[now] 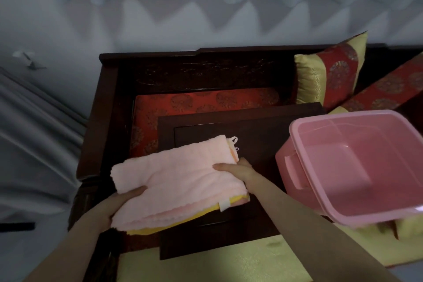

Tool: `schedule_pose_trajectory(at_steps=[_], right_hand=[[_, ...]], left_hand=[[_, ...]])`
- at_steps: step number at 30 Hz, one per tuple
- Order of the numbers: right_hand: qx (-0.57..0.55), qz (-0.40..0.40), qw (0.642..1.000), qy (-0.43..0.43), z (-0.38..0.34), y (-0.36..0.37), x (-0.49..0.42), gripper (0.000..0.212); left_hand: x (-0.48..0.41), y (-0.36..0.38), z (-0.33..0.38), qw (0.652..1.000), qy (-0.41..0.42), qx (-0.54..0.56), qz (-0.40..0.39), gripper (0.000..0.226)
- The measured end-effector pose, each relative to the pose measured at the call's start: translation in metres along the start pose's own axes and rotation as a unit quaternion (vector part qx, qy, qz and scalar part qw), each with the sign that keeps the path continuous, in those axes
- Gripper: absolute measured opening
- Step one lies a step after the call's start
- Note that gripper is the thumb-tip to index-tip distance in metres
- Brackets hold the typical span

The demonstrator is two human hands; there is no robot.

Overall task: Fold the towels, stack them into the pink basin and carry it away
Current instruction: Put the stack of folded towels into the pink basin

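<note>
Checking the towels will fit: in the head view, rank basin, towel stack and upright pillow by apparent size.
1. Basin, partly out of frame.
2. Towel stack, only slightly smaller.
3. Pillow, though it sits farther away.

1. One stack of folded towels: pale pink plush on top, yellow and peach layers showing at the near edge, a white tag at the near right corner, loops at the far corner. We grip it with left hand and right hand, over the dark worktop.
2. One pink basin: translucent plastic, rounded rectangle, side handle, tilted, just right of the stack.
</note>
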State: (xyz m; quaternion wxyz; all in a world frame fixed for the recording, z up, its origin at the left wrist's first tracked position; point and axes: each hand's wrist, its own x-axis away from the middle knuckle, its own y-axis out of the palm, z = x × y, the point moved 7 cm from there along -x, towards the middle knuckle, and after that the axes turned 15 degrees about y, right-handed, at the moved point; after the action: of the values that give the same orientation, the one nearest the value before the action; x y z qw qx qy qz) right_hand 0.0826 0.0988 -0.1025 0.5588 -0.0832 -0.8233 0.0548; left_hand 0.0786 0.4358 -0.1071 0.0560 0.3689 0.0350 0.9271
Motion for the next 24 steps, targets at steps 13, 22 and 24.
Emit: schedule_pose_trajectory(at_steps=[13, 22, 24], right_hand=[[-0.019, 0.043, 0.976, -0.212, -0.146, -0.143, 0.142, 0.115], [-0.041, 0.015, 0.975, -0.220, -0.090, -0.349, 0.145, 0.104], [-0.020, 0.030, 0.982, -0.185, -0.063, -0.394, 0.123, 0.111]], left_hand=[[0.078, 0.116, 0.203, 0.972, 0.228, -0.021, -0.045, 0.072], [0.121, 0.326, 0.183, 0.964, 0.248, -0.054, -0.078, 0.095], [0.110, 0.370, 0.160, 0.966, 0.239, -0.061, -0.076, 0.081]])
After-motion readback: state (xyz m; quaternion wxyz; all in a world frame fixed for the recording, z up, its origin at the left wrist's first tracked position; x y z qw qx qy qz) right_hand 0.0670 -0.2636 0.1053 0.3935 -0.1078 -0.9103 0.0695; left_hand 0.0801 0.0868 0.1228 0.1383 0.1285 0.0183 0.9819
